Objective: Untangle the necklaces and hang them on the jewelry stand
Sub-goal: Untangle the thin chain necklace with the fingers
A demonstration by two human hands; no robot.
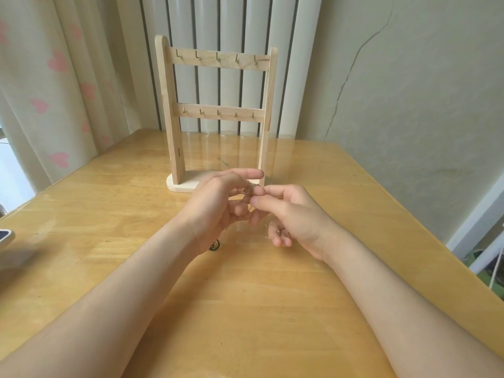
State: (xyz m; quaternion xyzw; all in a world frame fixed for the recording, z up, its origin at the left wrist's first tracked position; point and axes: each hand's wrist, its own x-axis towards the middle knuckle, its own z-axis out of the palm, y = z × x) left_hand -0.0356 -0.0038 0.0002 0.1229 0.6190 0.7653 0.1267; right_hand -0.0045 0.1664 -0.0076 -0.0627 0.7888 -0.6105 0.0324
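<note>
A wooden jewelry stand point(215, 115) with two rails of small brass hooks stands upright at the back of the table; nothing hangs on the hooks. In front of its base, a small clump of thin metal chain, the tangled necklaces point(249, 188), is held above the table between both hands. My left hand point(218, 205) pinches the clump from the left with curled fingers. My right hand point(289, 214) pinches it from the right with thumb and forefinger. A dark cord piece point(215, 245) shows below my left wrist. Most of the chain is hidden by my fingers.
The wooden table point(245, 296) has a glossy top. A white object point(5, 238) sits at the left edge. A curtain with pink hearts point(54, 91) hangs at the left and a radiator point(231, 28) stands behind the stand.
</note>
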